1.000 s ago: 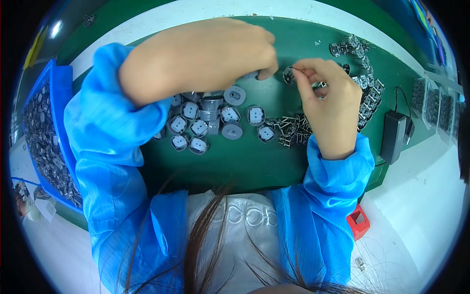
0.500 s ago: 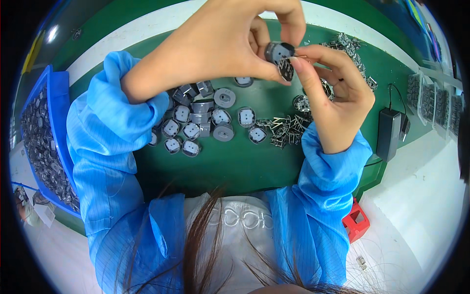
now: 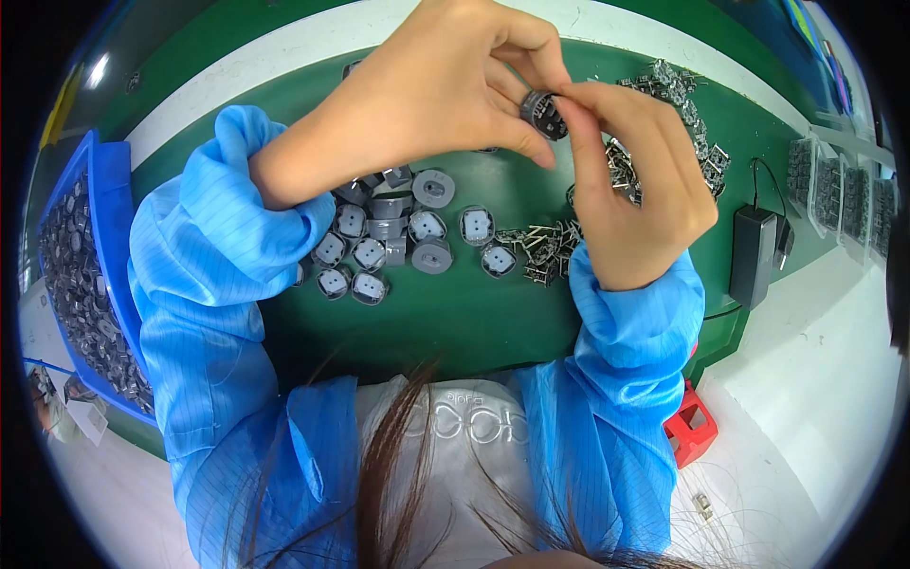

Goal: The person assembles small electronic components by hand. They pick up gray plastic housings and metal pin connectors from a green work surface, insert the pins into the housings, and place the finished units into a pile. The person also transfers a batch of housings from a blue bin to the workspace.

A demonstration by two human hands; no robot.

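Holding a small round grey part [image 3: 543,112] up above the green mat [image 3: 474,322], the left hand [image 3: 431,90] pinches it between thumb and forefinger, while the right hand [image 3: 635,180] meets it from the other side, its thumb and forefinger closed on the part's face. Something small and metallic may sit under the right fingertips, though the view is too fine to be sure. Below the left wrist lies a cluster of like round grey parts [image 3: 389,242], some face up with pale square centres. Below the right fingers, near that wrist, is a loose heap of small metal pieces [image 3: 540,251], and more of them [image 3: 682,104] lie beyond the right knuckles. A blue bin [image 3: 95,190] full of dark parts stands well off past the left elbow; a black adapter [image 3: 755,254] lies outside the right hand.

To do this well, I judge the left pinch should stay firm and steady on the rim, leaving the face clear, while the right fingertips work squarely and gently.
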